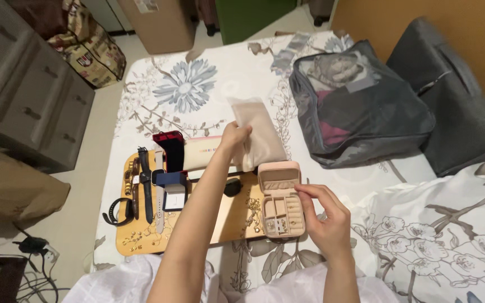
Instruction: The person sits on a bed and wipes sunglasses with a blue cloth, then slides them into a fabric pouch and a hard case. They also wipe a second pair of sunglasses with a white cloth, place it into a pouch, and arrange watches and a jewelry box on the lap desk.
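Watches (144, 188) beside open jewellery box (280, 201)

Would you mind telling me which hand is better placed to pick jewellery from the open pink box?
The right hand: it hovers at the pink jewellery box, while the left hand grips the beige pouch.

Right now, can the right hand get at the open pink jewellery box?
Probably yes. The right hand hovers at the right edge of the open pink jewellery box, nothing between them. The left hand is further up, gripping a beige fabric pouch.
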